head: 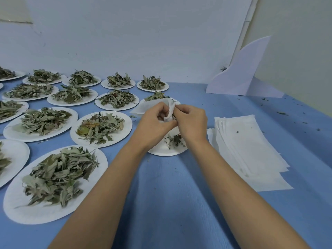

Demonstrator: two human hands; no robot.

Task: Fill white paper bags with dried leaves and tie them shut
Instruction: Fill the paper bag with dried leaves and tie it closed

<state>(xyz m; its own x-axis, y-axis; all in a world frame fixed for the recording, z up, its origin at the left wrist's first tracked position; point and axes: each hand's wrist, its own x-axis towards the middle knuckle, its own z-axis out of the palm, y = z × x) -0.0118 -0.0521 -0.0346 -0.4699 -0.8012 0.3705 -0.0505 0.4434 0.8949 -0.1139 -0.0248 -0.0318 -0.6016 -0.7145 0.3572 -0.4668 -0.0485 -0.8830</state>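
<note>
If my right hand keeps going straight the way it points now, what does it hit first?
The right hand points forward-left, so first the white bag it pinches, then probably the left hand; depth is unclear.

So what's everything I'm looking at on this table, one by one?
paper plates: over a dozen, white, in rows across the left and middle.
dried leaves: grey-green, heaped on the plates; only a few on the near plate under the hands.
paper bag: one, white, held above that plate.
flat bags: a stack, white, right of the hands.
board: one, white, curved, standing at the back right.
leaf crumbs: dark, scattered at the right.
table cover: blue.
left hand: grips the bag.
right hand: grips the bag too.
</note>
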